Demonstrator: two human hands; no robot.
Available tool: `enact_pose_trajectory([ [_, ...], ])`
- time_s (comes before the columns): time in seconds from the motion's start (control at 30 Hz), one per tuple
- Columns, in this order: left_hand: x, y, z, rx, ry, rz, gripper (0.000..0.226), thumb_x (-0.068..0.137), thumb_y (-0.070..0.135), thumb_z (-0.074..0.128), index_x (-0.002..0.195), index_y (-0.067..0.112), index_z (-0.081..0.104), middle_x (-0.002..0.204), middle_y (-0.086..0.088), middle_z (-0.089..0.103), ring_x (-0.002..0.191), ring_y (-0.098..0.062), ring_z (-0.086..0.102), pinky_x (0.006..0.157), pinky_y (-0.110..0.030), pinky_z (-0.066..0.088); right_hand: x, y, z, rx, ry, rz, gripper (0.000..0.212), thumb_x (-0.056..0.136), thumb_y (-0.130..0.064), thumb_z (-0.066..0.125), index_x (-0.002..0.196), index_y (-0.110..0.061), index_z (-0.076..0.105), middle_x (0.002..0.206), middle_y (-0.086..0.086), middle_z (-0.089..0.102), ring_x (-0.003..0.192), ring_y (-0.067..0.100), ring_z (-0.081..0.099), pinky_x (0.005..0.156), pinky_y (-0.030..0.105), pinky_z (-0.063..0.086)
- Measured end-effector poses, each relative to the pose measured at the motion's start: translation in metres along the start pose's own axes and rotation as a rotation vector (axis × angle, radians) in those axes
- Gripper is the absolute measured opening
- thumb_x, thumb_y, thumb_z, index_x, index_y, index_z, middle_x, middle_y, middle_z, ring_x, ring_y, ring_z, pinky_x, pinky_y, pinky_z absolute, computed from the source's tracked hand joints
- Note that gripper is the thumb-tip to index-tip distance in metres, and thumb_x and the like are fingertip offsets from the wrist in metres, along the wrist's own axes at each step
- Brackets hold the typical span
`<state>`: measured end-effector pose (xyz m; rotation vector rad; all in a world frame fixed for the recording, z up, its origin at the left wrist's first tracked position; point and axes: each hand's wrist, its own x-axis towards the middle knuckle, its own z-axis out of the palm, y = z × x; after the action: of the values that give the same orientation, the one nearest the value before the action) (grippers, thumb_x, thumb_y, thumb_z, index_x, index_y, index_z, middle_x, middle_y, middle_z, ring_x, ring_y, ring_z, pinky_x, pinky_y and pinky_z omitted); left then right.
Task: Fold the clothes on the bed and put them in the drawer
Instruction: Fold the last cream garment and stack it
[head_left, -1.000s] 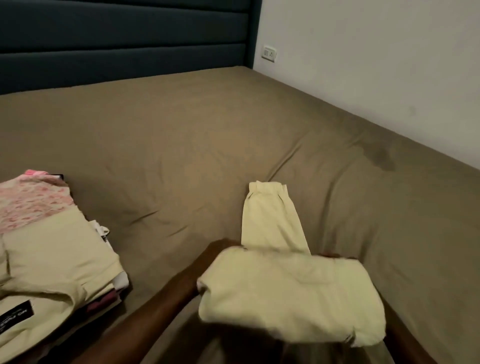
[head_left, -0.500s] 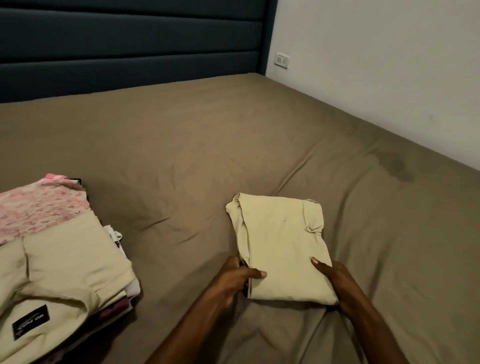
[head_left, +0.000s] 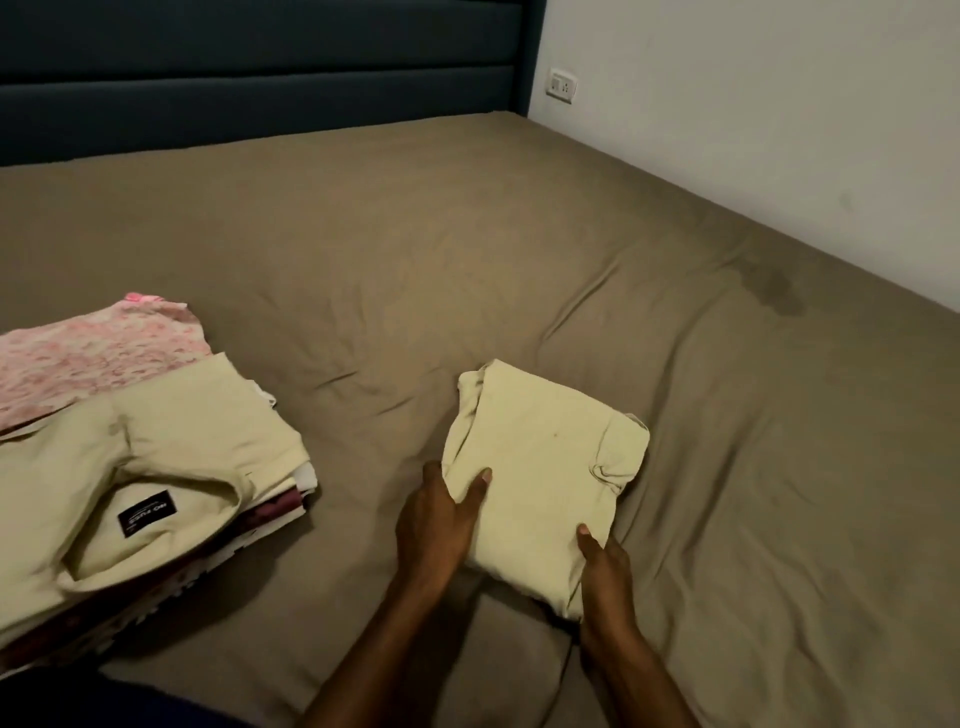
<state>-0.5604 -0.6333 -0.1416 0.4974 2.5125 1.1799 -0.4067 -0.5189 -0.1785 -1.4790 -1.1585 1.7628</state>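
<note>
Pale yellow garment (head_left: 540, 467) folded compact on bed (head_left: 467, 260); left hand (head_left: 436, 519), right hand (head_left: 602, 566) fingers grasping edges.

A folded garment (head_left: 540, 467) is lying on the bed (head_left: 363, 249) in front of me, near the middle. My left hand (head_left: 436, 525) is gripping its near left edge, and my right hand (head_left: 605, 571) is gripping its near right corner. A stack of folded clothes (head_left: 140, 457) is sitting well to the left. The headboard (head_left: 260, 67) is standing behind, a wall (head_left: 753, 104) running along the right.
</note>
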Motion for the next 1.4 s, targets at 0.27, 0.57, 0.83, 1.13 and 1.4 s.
enact_pose_trajectory([
  [0.27, 0.01, -0.079, -0.08, 0.196, -0.115, 0.075, 0.083, 0.073, 0.096, 0.042, 0.104, 0.023, 0.066, 0.106, -0.003, 0.074, 0.104, -0.029, 0.068, 0.085, -0.037, 0.053, -0.049, -0.006, -0.02, -1.198, 0.199, -0.767, 0.031, 0.098, -0.041, 0.062, 0.079, -0.018, 0.055, 0.073, 0.004, 0.066, 0.067, 0.03, 0.065, 0.056, 0.034, 0.042],
  [0.57, -0.04, -0.072, -0.038, 0.584, 0.185, 0.543, 0.075, 0.097, 0.062, 0.042, 0.157, 0.018, 0.036, 0.164, -0.017, 0.03, 0.153, -0.036, 0.024, 0.119, -0.062, 0.019, 0.054, -0.061, 0.064, -1.591, -0.515, -1.406, 0.058, 0.11, -0.053, 0.024, 0.163, -0.032, 0.025, 0.172, -0.001, 0.019, 0.158, 0.02, 0.018, 0.124, 0.045, 0.025],
  [0.83, -0.039, -0.088, -0.014, 0.606, 0.043, 0.293, 0.092, 0.091, 0.083, 0.03, 0.16, 0.023, 0.031, 0.167, -0.012, 0.025, 0.153, -0.034, 0.024, 0.117, -0.063, 0.021, 0.09, -0.048, 0.081, -1.5, -0.712, -1.334, 0.061, 0.107, -0.061, 0.021, 0.164, -0.043, 0.009, 0.172, -0.018, 0.003, 0.158, 0.005, 0.004, 0.124, 0.046, 0.026],
  [1.13, -0.043, -0.096, -0.019, 0.57, 0.065, 0.297, 0.09, 0.091, 0.084, 0.026, 0.162, 0.028, 0.024, 0.171, -0.004, 0.014, 0.157, -0.024, 0.011, 0.122, -0.059, 0.012, 0.091, -0.037, 0.077, -1.336, -0.344, -1.165, 0.075, 0.101, -0.072, 0.027, 0.153, -0.021, 0.041, 0.146, 0.008, 0.055, 0.125, 0.031, 0.058, 0.098, 0.043, 0.049],
  [1.4, -0.062, -0.095, -0.033, 0.459, 0.197, 0.044, 0.091, 0.087, 0.086, 0.034, 0.159, 0.03, 0.026, 0.166, -0.012, 0.022, 0.15, -0.031, 0.02, 0.118, -0.049, 0.022, 0.09, -0.038, 0.075, -1.391, -0.164, -1.167, 0.08, 0.091, -0.083, 0.03, 0.121, -0.013, 0.057, 0.096, 0.011, 0.064, 0.086, 0.033, 0.062, 0.071, 0.04, 0.048],
])
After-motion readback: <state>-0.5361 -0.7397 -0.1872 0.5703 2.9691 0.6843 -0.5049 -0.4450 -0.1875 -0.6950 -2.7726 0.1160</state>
